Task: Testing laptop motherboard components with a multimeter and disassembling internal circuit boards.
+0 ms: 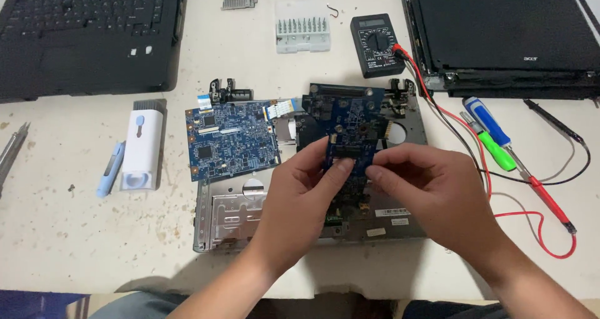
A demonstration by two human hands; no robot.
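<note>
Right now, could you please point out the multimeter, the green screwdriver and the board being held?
multimeter (377,45), head view, dial.
green screwdriver (498,151), head view, handle.
blue circuit board (353,116), head view, upper part above the fingers.

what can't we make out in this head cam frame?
- Lower part of the small blue circuit board: covered by the left hand and right hand, so each grip on it is partly hidden.
- Laptop shell interior: middle hidden behind both hands.
- Black laptop and screen panel: cut off by the top edge.
- Meter dial setting: too small.
- Red probe lead: tip too small to tell.
</note>
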